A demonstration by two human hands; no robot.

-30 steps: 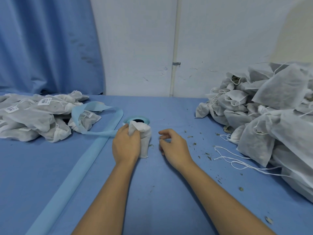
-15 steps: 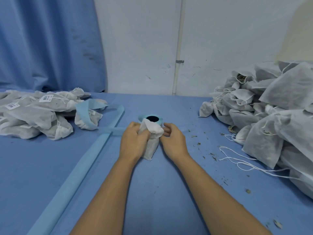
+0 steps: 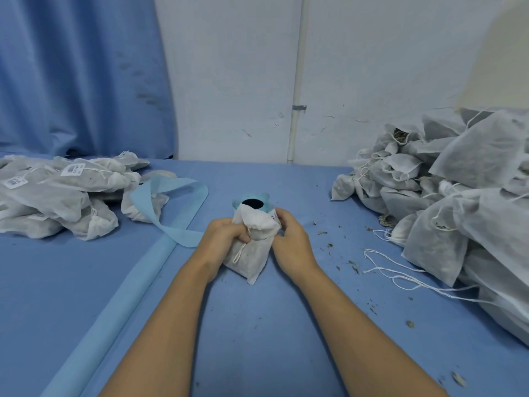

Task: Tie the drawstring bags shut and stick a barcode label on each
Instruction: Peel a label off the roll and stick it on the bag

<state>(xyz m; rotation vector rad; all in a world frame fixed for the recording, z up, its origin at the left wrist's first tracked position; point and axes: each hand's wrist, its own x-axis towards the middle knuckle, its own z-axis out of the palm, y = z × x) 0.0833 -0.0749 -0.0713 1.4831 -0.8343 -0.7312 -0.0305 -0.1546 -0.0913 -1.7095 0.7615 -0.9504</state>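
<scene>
A small white drawstring bag stands upright on the blue table, its white cord hanging down its left side. My left hand grips the bag's gathered neck from the left. From the right, my right hand pinches the bag's top. Just behind the bag sits the label roll, light blue with a dark core; its backing strip trails off to the left.
A heap of bags bearing barcode labels lies at the left. A larger heap of unlabelled bags fills the right side, with loose white cords spilling out. Herb crumbs dot the blue table. A wall stands behind.
My right hand came in from the table and took hold of the bag's top. The bag now stands lower between both hands, with more of its body showing.
</scene>
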